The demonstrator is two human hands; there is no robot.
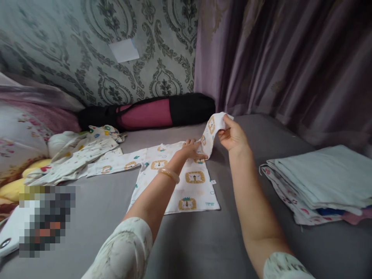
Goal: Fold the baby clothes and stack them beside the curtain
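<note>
A small white long-sleeved shirt (174,186) printed with lion faces lies spread on the grey sheet. Its left sleeve stretches out flat towards a heap of clothes. My left hand (192,150) rests on the shirt near the right shoulder, fingers spread and pressing the cloth. Pinched in my right hand (232,133) is the end of the right sleeve, raised off the bed and bent upward from the shoulder. A small tag sticks out at the shirt's right side seam.
Crumpled light clothes (99,149) lie at the left beside a floral pillow (20,131). A folded stack of cloth (322,178) sits at the right. Along the wall lies a black and pink long bag (145,114). A partly blurred-out white object (17,224) is at the lower left.
</note>
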